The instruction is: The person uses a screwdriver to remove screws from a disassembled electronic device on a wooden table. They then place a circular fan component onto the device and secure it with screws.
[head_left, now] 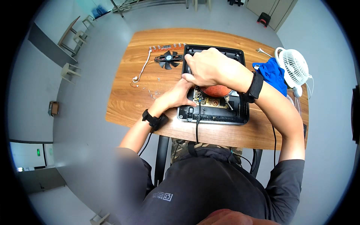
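Note:
An opened black appliance housing [212, 117] lies on the wooden table, with a reddish round coil [215, 91] and a circuit board [210, 102] inside. My right hand [208, 67] arches over its upper left part, fingers curled closed on something hidden. My left hand [182, 93] rests at the housing's left side, thumb spread toward the board, other fingertips partly hidden beneath my right hand. A black fan [168, 59] lies left of the housing, near an orange button board [162, 47] with a white cable [145, 65]. Small screws [153, 93] are scattered below them.
The wooden table [133, 108] carries a white desk fan [293, 65] and a blue cloth [270, 75] at right. A power plug [260, 50] lies behind them. Beyond stand stools [69, 71] and a small black-and-red step stool [263, 18]. Dark cables hang over the front edge.

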Tool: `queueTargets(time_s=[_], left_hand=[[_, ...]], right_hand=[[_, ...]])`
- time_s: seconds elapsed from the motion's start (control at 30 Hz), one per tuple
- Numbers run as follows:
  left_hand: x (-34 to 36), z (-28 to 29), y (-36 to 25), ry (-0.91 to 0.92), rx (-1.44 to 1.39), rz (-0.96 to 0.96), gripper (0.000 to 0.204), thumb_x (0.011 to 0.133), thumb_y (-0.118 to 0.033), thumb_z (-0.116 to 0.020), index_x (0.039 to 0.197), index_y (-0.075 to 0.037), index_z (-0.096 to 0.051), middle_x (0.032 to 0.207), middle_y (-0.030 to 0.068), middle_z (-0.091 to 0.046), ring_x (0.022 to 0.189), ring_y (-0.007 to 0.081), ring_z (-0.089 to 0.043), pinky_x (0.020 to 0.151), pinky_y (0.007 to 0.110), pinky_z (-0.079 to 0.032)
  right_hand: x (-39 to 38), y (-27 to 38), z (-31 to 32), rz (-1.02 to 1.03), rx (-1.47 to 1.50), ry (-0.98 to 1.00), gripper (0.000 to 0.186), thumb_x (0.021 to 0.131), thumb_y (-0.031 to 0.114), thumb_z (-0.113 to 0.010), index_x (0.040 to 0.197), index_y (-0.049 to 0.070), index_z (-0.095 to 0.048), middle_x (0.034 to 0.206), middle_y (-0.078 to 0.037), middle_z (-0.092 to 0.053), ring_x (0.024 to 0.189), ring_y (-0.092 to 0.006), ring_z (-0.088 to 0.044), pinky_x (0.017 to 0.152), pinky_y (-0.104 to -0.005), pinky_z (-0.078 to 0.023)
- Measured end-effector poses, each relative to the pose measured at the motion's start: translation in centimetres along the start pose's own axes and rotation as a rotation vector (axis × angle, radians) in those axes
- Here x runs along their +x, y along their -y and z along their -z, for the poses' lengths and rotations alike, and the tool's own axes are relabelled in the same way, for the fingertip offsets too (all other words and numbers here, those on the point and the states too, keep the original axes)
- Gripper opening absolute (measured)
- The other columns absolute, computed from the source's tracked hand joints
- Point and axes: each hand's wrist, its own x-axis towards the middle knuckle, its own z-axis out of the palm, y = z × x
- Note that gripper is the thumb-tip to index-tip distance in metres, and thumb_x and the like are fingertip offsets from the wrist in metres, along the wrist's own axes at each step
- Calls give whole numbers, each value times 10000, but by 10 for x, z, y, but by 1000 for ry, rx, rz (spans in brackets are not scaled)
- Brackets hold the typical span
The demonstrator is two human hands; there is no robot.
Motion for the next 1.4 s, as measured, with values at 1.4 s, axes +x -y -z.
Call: queueTargets(time_s=[1.4], left_hand=[[-1, -3, -2, -19, 55, -5, 810, 656, -272, -934, 1332, 5, -584, 1334, 173, -549, 1249, 372, -500, 1117, 456, -425]], right_hand=[[-21, -12, -11, 165, 136, -68, 475, 898, 156, -700, 1303, 9, -501, 1060, -247, -624, 917, -429, -696, 770, -492, -574]])
